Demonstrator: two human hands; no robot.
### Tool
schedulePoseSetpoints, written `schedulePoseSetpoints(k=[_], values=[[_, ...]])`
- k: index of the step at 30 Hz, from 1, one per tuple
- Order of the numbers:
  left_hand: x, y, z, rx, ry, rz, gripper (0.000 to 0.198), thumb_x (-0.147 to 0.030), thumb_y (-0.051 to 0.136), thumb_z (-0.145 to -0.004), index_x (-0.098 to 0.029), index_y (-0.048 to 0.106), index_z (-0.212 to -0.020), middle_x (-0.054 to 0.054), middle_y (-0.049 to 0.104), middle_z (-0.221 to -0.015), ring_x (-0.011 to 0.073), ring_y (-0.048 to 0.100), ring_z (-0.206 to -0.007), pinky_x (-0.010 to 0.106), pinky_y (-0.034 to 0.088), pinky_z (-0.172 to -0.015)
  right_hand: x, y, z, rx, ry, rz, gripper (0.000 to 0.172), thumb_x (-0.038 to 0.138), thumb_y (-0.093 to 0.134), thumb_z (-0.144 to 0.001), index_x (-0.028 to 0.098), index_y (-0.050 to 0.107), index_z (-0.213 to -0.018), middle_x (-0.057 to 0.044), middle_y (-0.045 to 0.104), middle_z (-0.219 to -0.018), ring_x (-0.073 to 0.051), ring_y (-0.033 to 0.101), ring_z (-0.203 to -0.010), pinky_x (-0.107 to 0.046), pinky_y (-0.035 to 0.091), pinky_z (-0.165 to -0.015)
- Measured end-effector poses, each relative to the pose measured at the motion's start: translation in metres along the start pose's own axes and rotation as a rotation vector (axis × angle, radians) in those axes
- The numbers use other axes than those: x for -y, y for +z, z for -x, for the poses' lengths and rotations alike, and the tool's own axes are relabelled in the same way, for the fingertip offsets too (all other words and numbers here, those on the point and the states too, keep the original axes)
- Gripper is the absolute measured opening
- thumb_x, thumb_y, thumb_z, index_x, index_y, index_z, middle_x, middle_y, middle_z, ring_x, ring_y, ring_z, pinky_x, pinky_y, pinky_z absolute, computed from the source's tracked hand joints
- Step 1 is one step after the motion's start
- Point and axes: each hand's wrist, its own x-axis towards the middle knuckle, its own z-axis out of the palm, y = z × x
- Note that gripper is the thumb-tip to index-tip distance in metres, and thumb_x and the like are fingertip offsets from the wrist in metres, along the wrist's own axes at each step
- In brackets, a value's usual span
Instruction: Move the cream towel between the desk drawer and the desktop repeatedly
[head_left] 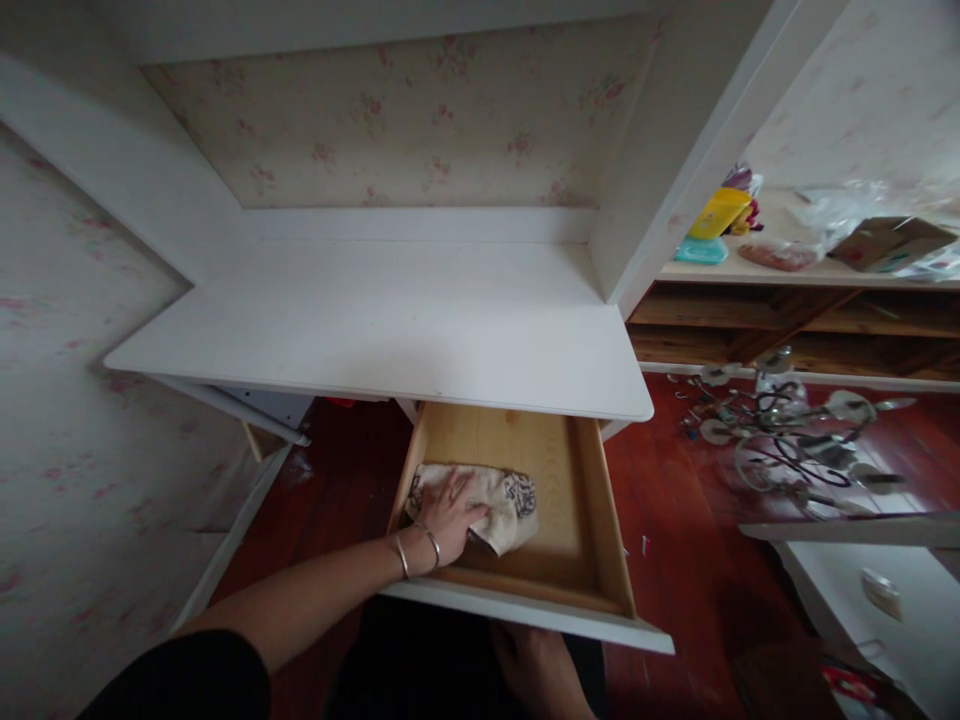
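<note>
A pale cloth (499,510) with dark patterned ends lies bunched inside the pulled-out wooden drawer (577,520), toward its left side. My left hand (448,520), with two bangles at the wrist, rests palm down on the cloth. Its fingers are spread out flat over the fabric, the thumb pointing right. Below the drawer's white front panel (525,612) is my right hand (541,665), close to my dark-clothed lap. The panel and shadow hide most of its fingers, so I cannot see what they touch.
The white desktop (390,320) overhangs the drawer, with upright side panels above. A metal chandelier (810,440) lies on the red floor at right. Behind it, a low shelf (795,272) bears a cardboard box (892,243), plastic bags and a yellow container (718,213). White furniture (847,580) stands lower right.
</note>
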Motion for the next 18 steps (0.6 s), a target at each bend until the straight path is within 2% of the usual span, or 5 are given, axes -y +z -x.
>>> schedulePoseSetpoints(k=[3, 5, 7, 12, 18], values=[[0.003, 0.003, -0.012, 0.004, -0.007, -0.035, 0.069, -0.017, 0.059, -0.074, -0.042, 0.045, -0.137, 0.001, 0.010, -0.160, 0.0438, 0.012, -0.141, 0.070, 0.025, -0.103, 0.004, -0.004, 0.002, -0.014, -0.002, 0.016, 0.035, 0.018, 0.045, -0.092, 0.022, 0.069, -0.118, -0.009, 0.067, -0.120, -0.029, 0.059, -0.115, -0.037, 0.045, -0.099], [0.012, -0.004, -0.028, -0.006, -0.002, -0.044, 0.069, -0.015, 0.059, -0.074, -0.042, 0.046, -0.136, 0.001, 0.010, -0.160, 0.0429, 0.012, -0.141, 0.069, 0.026, -0.103, 0.007, -0.007, 0.003, -0.029, 0.002, 0.029, 0.035, 0.015, 0.047, -0.091, 0.023, 0.071, -0.114, -0.008, 0.068, -0.117, -0.029, 0.061, -0.112, -0.036, 0.046, -0.097], [0.023, -0.016, -0.047, -0.087, 0.016, -0.084, 0.064, -0.012, 0.056, -0.077, -0.041, 0.049, -0.134, 0.000, 0.011, -0.159, 0.0388, 0.014, -0.142, 0.065, 0.027, -0.105, 0.010, -0.009, 0.005, -0.043, 0.006, 0.036, 0.033, 0.014, 0.047, -0.090, 0.023, 0.072, -0.110, -0.008, 0.070, -0.114, -0.028, 0.063, -0.110, -0.035, 0.047, -0.095], [0.036, -0.050, -0.086, -0.319, -0.063, -0.203, 0.053, -0.010, 0.044, -0.086, -0.036, 0.049, -0.132, 0.005, 0.032, -0.149, 0.0290, 0.031, -0.133, 0.048, 0.038, -0.100, 0.012, -0.010, 0.007, -0.088, 0.005, 0.023, 0.031, 0.014, 0.049, -0.090, 0.024, 0.073, -0.106, -0.007, 0.071, -0.111, -0.028, 0.064, -0.107, -0.034, 0.048, -0.092], [0.030, -0.055, -0.100, -0.383, -0.371, -0.161, 0.044, -0.030, 0.057, -0.083, -0.015, 0.052, -0.124, 0.018, 0.052, -0.121, 0.0336, 0.046, -0.113, 0.048, 0.040, -0.092, 0.011, -0.008, 0.008, -0.090, 0.025, -0.016, 0.032, 0.013, 0.046, -0.091, 0.026, 0.073, -0.102, -0.005, 0.073, -0.102, -0.026, 0.068, -0.097, -0.029, 0.050, -0.082]])
